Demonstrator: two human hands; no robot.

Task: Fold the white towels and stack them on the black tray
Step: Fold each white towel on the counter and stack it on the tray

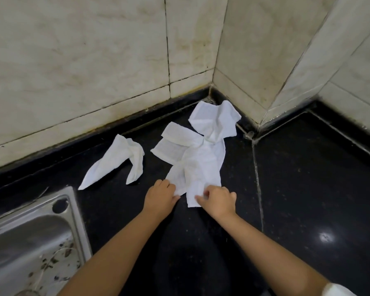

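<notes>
Several crumpled white towels lie on a black stone counter. The nearest towel stretches from the centre toward me. My left hand pinches its near left edge. My right hand pinches its near right corner. Behind it a second towel lies partly underneath, and a third towel is bunched in the corner by the wall. A separate twisted towel lies to the left. No black tray is in view.
A steel sink with dirty specks sits at the lower left, its rim close to the left towel. Tiled walls enclose the counter at the back and right. A pale seam crosses the counter.
</notes>
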